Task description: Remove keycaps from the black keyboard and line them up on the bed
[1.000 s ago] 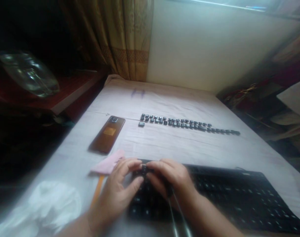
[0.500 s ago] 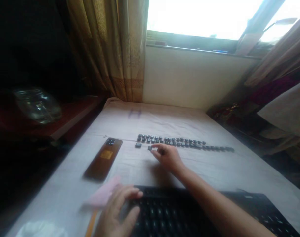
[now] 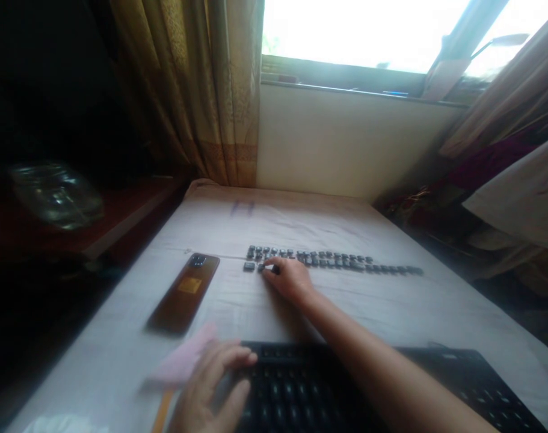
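My right hand point(image 3: 286, 278) reaches out over the white table point(image 3: 346, 313) to the left end of a long row of loose black keycaps point(image 3: 328, 260). Its fingertips are pinched on a single keycap point(image 3: 261, 267), set down just beside another lone keycap point(image 3: 249, 266) below the row. My left hand point(image 3: 210, 385) rests with fingers spread on the left end of a black keyboard point(image 3: 346, 391) at the near edge, holding nothing.
A brown phone point(image 3: 184, 293) lies face down left of the keycaps. A pink cloth point(image 3: 183, 361) and an orange strip point(image 3: 162, 415) lie by my left hand. A dark side shelf with a glass jar point(image 3: 55, 193) stands at the left; curtains and a window are behind.
My right hand left the keyboard, carried a keycap out to the row, then slid it left beside the lone keycap. My left hand stayed on the keyboard. The view tilted up.
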A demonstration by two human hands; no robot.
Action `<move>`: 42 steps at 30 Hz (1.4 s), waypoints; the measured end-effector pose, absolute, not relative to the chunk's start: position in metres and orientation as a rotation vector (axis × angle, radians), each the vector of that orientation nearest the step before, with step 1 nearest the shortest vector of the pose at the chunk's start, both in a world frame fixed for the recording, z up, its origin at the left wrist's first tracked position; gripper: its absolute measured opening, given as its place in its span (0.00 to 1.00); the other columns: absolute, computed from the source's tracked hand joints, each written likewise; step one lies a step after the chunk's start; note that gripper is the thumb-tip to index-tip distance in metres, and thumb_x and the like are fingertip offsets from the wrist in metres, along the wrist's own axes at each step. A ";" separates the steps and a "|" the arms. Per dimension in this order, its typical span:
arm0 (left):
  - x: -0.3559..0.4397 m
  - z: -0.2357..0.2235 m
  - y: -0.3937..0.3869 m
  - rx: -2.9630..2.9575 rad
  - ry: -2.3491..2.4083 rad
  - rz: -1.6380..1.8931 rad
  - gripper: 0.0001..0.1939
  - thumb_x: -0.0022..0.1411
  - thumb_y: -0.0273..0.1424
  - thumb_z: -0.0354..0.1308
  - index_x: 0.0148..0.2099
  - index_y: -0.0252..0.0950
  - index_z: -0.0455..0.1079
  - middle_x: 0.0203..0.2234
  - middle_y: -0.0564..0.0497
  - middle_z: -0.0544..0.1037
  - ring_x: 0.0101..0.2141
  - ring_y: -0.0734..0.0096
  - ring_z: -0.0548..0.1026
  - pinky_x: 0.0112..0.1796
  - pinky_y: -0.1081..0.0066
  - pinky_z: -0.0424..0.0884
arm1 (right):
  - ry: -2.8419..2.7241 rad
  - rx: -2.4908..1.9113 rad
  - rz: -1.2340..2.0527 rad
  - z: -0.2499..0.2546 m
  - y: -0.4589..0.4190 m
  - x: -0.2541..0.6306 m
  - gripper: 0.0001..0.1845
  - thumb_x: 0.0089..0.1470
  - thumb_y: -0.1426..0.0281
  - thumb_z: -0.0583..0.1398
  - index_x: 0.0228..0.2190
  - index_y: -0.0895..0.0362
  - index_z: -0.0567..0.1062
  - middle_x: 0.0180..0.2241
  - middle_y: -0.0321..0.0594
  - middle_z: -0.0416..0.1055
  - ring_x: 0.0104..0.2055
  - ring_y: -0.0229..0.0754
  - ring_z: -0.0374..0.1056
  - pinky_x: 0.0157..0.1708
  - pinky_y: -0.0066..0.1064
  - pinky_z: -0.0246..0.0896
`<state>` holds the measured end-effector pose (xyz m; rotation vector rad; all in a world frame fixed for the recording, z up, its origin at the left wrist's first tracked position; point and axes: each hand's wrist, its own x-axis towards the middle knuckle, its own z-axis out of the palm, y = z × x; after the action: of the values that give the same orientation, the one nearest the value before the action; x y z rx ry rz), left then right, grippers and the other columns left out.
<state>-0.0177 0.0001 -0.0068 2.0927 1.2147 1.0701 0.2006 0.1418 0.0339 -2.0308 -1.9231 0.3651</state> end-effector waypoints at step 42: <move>-0.019 -0.009 0.002 2.096 1.236 1.038 0.13 0.64 0.32 0.57 0.49 0.47 0.76 0.45 0.52 0.82 0.49 0.61 0.79 0.51 0.65 0.75 | -2.214 -1.823 0.374 0.039 0.134 0.208 0.21 0.56 0.67 0.61 0.52 0.46 0.77 0.47 0.42 0.80 0.48 0.50 0.75 0.48 0.39 0.67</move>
<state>-0.0193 0.0025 -0.0086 2.0957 1.2363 1.0377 0.2079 0.1335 0.0387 -1.8226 -2.2143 0.3743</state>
